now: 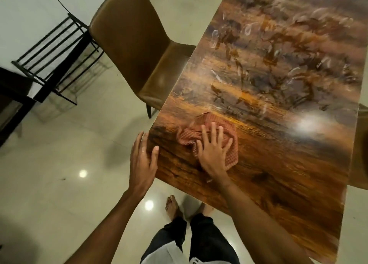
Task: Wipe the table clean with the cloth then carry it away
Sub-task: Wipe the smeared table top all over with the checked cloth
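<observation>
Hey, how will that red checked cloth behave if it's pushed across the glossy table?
The red checked cloth lies crumpled, so probably floppy and light. Under the flat right hand, it should slide easily on the glossy table.

Single head-worn wide-angle view, steeply down, close over the table (278,174) corner.

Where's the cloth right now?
Head view: the red checked cloth lies bunched on the glossy brown table near its left edge, under the right hand, beside the left hand.
</observation>
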Action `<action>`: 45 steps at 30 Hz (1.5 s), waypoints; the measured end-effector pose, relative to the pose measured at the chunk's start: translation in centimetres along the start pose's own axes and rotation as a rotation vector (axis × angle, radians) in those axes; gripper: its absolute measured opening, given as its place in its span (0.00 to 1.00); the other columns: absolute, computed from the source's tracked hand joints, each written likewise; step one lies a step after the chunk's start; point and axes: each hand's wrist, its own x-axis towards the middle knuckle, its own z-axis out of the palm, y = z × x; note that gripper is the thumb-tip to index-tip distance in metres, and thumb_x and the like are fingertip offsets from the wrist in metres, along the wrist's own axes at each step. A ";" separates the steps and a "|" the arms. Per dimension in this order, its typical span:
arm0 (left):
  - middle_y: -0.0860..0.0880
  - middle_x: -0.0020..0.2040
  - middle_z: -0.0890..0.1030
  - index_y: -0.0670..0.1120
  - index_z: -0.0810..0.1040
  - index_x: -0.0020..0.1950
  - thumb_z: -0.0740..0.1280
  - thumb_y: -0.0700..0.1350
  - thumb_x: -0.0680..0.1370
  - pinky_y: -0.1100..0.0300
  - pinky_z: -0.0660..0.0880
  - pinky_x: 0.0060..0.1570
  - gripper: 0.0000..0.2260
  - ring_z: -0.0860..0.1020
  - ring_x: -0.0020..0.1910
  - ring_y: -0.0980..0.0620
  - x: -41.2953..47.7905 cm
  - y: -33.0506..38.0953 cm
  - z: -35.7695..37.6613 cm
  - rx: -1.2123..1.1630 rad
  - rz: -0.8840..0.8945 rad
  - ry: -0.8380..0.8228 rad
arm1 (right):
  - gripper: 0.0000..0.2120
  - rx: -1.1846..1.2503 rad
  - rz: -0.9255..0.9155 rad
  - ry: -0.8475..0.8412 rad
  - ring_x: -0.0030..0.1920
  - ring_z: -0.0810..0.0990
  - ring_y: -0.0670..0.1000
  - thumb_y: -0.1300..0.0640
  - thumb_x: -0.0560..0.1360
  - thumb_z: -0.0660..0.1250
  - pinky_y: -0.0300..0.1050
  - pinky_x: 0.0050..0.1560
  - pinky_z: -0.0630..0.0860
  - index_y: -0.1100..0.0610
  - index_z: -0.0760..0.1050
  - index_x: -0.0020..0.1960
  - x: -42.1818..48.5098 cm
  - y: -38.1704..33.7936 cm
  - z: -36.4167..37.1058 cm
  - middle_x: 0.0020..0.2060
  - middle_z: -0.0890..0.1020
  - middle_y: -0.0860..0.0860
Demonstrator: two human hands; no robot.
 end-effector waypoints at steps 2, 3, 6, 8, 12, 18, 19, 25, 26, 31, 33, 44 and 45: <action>0.51 0.81 0.60 0.53 0.60 0.80 0.55 0.60 0.83 0.38 0.64 0.75 0.27 0.59 0.80 0.49 0.5 1.0 1.1 0.008 0.002 -0.011 | 0.29 -0.009 0.086 0.017 0.83 0.45 0.64 0.38 0.84 0.49 0.81 0.74 0.42 0.45 0.58 0.83 0.4 0.2 -0.4 0.85 0.47 0.55; 0.51 0.81 0.60 0.54 0.60 0.80 0.55 0.60 0.83 0.37 0.64 0.74 0.26 0.59 0.80 0.49 0.7 1.4 1.9 0.026 -0.009 -0.016 | 0.29 -0.026 0.041 -0.008 0.83 0.46 0.66 0.37 0.83 0.48 0.81 0.74 0.41 0.45 0.60 0.82 0.2 -0.7 -0.1 0.85 0.48 0.56; 0.50 0.81 0.61 0.53 0.61 0.80 0.57 0.57 0.84 0.38 0.61 0.76 0.25 0.60 0.80 0.49 1.3 2.6 3.3 0.076 -0.020 -0.037 | 0.30 -0.054 -0.314 -0.084 0.83 0.44 0.64 0.36 0.83 0.45 0.80 0.74 0.45 0.43 0.57 0.83 -1.4 -4.3 1.6 0.85 0.46 0.54; 0.50 0.81 0.61 0.51 0.62 0.80 0.57 0.56 0.85 0.40 0.60 0.77 0.24 0.60 0.80 0.49 2.2 3.3 3.9 0.086 0.014 -0.054 | 0.30 -0.037 -0.394 -0.068 0.84 0.43 0.60 0.37 0.84 0.46 0.78 0.74 0.48 0.42 0.51 0.84 -0.9 -3.6 1.5 0.85 0.45 0.51; 0.51 0.81 0.60 0.52 0.60 0.81 0.58 0.56 0.84 0.42 0.62 0.77 0.25 0.60 0.80 0.49 5.0 3.5 4.0 0.035 0.035 -0.094 | 0.30 -0.020 -0.083 0.033 0.84 0.42 0.59 0.41 0.85 0.50 0.78 0.75 0.44 0.43 0.49 0.84 4.1 -0.1 -0.8 0.85 0.45 0.50; 0.49 0.82 0.60 0.52 0.59 0.81 0.55 0.59 0.83 0.39 0.62 0.76 0.27 0.59 0.80 0.47 12.4 1.4 3.2 -0.024 0.044 -0.173 | 0.31 0.003 -0.178 -0.026 0.83 0.38 0.61 0.36 0.85 0.46 0.80 0.74 0.46 0.42 0.45 0.85 2.3 -6.4 1.1 0.85 0.41 0.51; 0.49 0.82 0.60 0.51 0.60 0.81 0.55 0.59 0.83 0.38 0.62 0.76 0.27 0.60 0.80 0.47 13.6 1.0 3.0 -0.018 0.061 -0.177 | 0.30 -0.003 -0.207 -0.049 0.83 0.38 0.60 0.36 0.85 0.46 0.80 0.73 0.48 0.42 0.45 0.85 1.7 -7.2 1.5 0.85 0.41 0.51; 0.49 0.81 0.60 0.50 0.60 0.81 0.57 0.57 0.84 0.42 0.64 0.76 0.26 0.59 0.80 0.50 20.8 0.2 2.9 -0.019 0.148 -0.243 | 0.30 0.021 0.054 0.030 0.83 0.35 0.59 0.40 0.85 0.47 0.79 0.74 0.39 0.41 0.42 0.84 15.9 -8.6 -2.0 0.84 0.39 0.49; 0.50 0.81 0.61 0.50 0.60 0.81 0.58 0.56 0.84 0.43 0.64 0.76 0.26 0.60 0.80 0.50 21.7 0.5 2.9 -0.025 0.161 -0.248 | 0.30 0.020 0.091 0.039 0.83 0.35 0.60 0.40 0.85 0.47 0.79 0.74 0.38 0.42 0.42 0.85 17.4 -9.1 -2.3 0.84 0.39 0.51; 0.49 0.81 0.61 0.50 0.62 0.80 0.59 0.54 0.84 0.42 0.67 0.74 0.25 0.61 0.79 0.50 25.2 1.5 3.3 -0.060 0.186 -0.267 | 0.29 -0.021 -0.040 0.038 0.84 0.40 0.60 0.39 0.86 0.46 0.80 0.74 0.46 0.43 0.45 0.85 14.7 -11.8 -0.4 0.85 0.43 0.51; 0.50 0.81 0.61 0.51 0.62 0.80 0.59 0.54 0.84 0.42 0.67 0.74 0.25 0.61 0.79 0.50 26.3 1.7 3.6 -0.065 0.204 -0.276 | 0.29 -0.019 -0.035 0.071 0.84 0.40 0.59 0.39 0.86 0.46 0.79 0.74 0.47 0.42 0.46 0.85 17.4 -10.2 -1.1 0.85 0.44 0.50; 0.49 0.82 0.60 0.49 0.62 0.81 0.57 0.57 0.83 0.39 0.69 0.72 0.27 0.61 0.80 0.48 28.2 6.0 5.8 -0.082 0.265 -0.314 | 0.28 -0.005 0.205 0.133 0.84 0.42 0.56 0.40 0.86 0.47 0.78 0.75 0.44 0.42 0.47 0.85 22.7 -2.6 -5.2 0.85 0.46 0.48; 0.49 0.82 0.60 0.49 0.62 0.81 0.57 0.57 0.83 0.39 0.68 0.72 0.27 0.61 0.80 0.48 28.1 6.2 6.1 -0.081 0.274 -0.315 | 0.28 0.011 0.297 0.129 0.84 0.42 0.57 0.40 0.86 0.47 0.78 0.75 0.44 0.42 0.47 0.85 22.5 -0.1 -6.0 0.85 0.45 0.48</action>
